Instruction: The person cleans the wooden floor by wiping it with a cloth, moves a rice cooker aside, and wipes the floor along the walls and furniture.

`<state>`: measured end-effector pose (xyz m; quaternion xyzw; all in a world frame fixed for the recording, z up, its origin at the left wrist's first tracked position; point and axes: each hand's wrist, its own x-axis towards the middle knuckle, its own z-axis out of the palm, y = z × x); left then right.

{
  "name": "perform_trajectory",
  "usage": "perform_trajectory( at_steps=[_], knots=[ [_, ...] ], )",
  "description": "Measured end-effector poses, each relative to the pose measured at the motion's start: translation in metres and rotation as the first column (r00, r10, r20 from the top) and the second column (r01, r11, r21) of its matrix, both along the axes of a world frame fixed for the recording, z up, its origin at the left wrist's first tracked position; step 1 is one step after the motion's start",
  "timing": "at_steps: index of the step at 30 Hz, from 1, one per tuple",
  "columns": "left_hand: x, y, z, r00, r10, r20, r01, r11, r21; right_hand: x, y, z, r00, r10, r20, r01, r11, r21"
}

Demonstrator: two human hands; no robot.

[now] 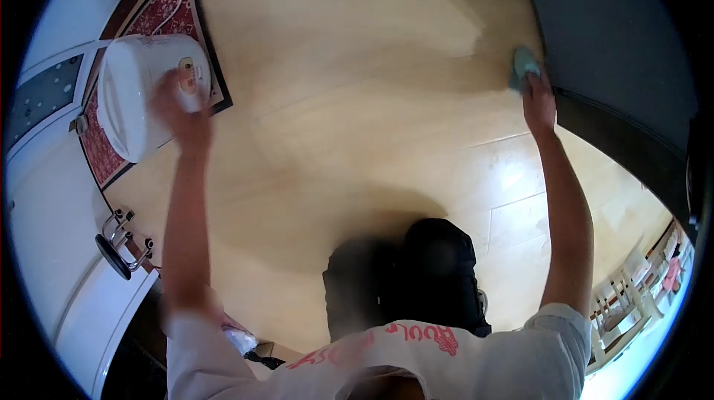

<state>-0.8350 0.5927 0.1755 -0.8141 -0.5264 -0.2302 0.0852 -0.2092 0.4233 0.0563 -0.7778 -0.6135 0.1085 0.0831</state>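
In the head view my left hand (181, 110) is blurred in front of a white rounded appliance (137, 95) with a small panel and a cord, at the upper left. Its fingers are smeared, and I cannot tell whether they touch the appliance. My right hand (540, 102) is closed on a pale green object (525, 64) at the upper right, low over the floor beside a dark grey surface. The exact shape of that object is unclear.
The appliance stands over a red patterned mat (172, 9) with a dark border. Light tan floor (357, 102) lies between my arms. A dark grey panel (617, 43) rises on the right. A round-seated stool (113, 256) is at left, and a white rack (628, 303) at lower right.
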Motion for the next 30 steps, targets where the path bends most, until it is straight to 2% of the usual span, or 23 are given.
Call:
perform_trajectory(
  at_steps=[1,2,4,5,6,7,8,10,12,14,16,18,19,20,21,23,24,25,26,27,28,29,30],
  knots=[
    [0.039,-0.003,-0.009,0.997,-0.071,-0.011,0.067,0.978,-0.195,0.009,0.019,-0.027,0.993,-0.053,0.106,0.039,0.990,0.135],
    [0.064,0.001,-0.038,0.998,-0.057,0.029,0.062,0.966,-0.252,0.019,0.036,-0.050,0.971,-0.123,0.207,0.063,0.959,0.278],
    [0.086,0.027,-0.101,0.996,0.022,0.089,0.001,0.969,-0.246,-0.008,0.075,-0.061,0.885,-0.445,0.140,0.413,0.887,0.207],
    [0.093,0.049,-0.132,0.986,0.115,0.122,-0.084,0.968,-0.237,-0.016,0.085,-0.099,0.884,-0.433,0.176,0.357,0.869,0.342],
    [0.101,0.078,-0.160,0.966,0.208,0.156,-0.164,0.952,-0.257,-0.070,0.102,-0.074,0.921,-0.390,0.020,0.350,0.848,0.398],
    [0.109,0.104,-0.180,0.936,0.298,0.188,-0.240,0.930,-0.279,-0.116,0.119,-0.033,0.927,-0.368,-0.076,0.350,0.920,-0.177],
    [0.121,0.120,-0.190,0.912,0.391,0.124,-0.342,0.892,-0.296,-0.148,0.113,-0.067,0.991,0.022,-0.133,0.034,0.914,0.404],
    [0.153,0.137,-0.198,0.832,0.554,-0.024,-0.531,0.784,-0.320,-0.229,0.107,-0.040,0.836,0.207,-0.508,-0.069,0.958,0.278],
    [0.169,0.130,-0.188,0.825,0.563,-0.045,-0.551,0.784,-0.287,-0.270,0.091,-0.041,0.825,0.486,-0.288,-0.387,0.858,0.338],
    [0.171,0.121,-0.179,0.818,0.573,-0.056,-0.561,0.772,-0.299,-0.264,0.088,-0.032,0.766,0.419,-0.488,-0.331,0.907,0.259],
    [0.176,0.127,-0.175,0.816,0.578,-0.029,-0.551,0.760,-0.345,-0.236,0.090,-0.022,0.752,0.210,-0.625,-0.061,0.966,0.252],
    [0.176,0.128,-0.173,0.817,0.576,-0.015,-0.544,0.763,-0.348,-0.168,0.105,-0.008,0.744,-0.112,-0.659,0.288,0.943,0.165],
    [0.175,0.127,-0.173,0.815,0.579,-0.007,-0.545,0.763,-0.348,-0.129,0.115,-0.024,0.890,-0.137,-0.435,0.275,0.922,0.272],
    [0.175,0.128,-0.172,0.811,0.584,-0.009,-0.548,0.756,-0.358,-0.089,0.126,-0.039,0.963,-0.220,-0.156,0.263,0.894,0.362],
    [0.176,0.128,-0.171,0.809,0.587,-0.010,-0.549,0.751,-0.367,-0.050,0.137,-0.056,0.936,-0.339,0.097,0.264,0.857,0.443],
    [0.179,0.130,-0.168,0.808,0.590,-0.007,-0.548,0.746,-0.378,-0.042,0.173,-0.066,0.915,-0.321,0.243,0.139,0.819,0.557],
    [0.179,0.128,-0.166,0.809,0.588,-0.006,-0.545,0.746,-0.383,-0.056,0.183,-0.080,0.884,-0.261,0.388,-0.026,0.801,0.598],
    [0.179,0.128,-0.162,0.812,0.584,-0.006,-0.540,0.747,-0.386,-0.091,0.178,-0.112,0.949,-0.228,0.219,0.202,0.970,0.138],
    [0.179,0.129,-0.163,0.809,0.587,-0.024,-0.552,0.746,-0.374,-0.133,0.182,-0.109,0.982,-0.186,-0.034,0.188,0.973,0.133],
    [0.178,0.129,-0.166,0.808,0.588,-0.038,-0.559,0.745,-0.363,-0.186,0.175,-0.095,0.919,-0.020,-0.393,0.109,0.973,0.206],
    [0.178,0.127,-0.169,0.805,0.590,-0.052,-0.568,0.743,-0.354,-0.223,0.163,-0.088,0.748,0.158,-0.645,0.004,0.970,0.243],
    [0.177,0.126,-0.171,0.805,0.589,-0.067,-0.574,0.747,-0.336,-0.246,0.148,-0.081,0.512,0.299,-0.805,-0.082,0.950,0.300],
    [0.176,0.126,-0.172,0.804,0.589,-0.079,-0.580,0.750,-0.316,-0.245,0.149,-0.027,0.737,0.586,-0.336,-0.481,0.805,0.348]
  ],
)
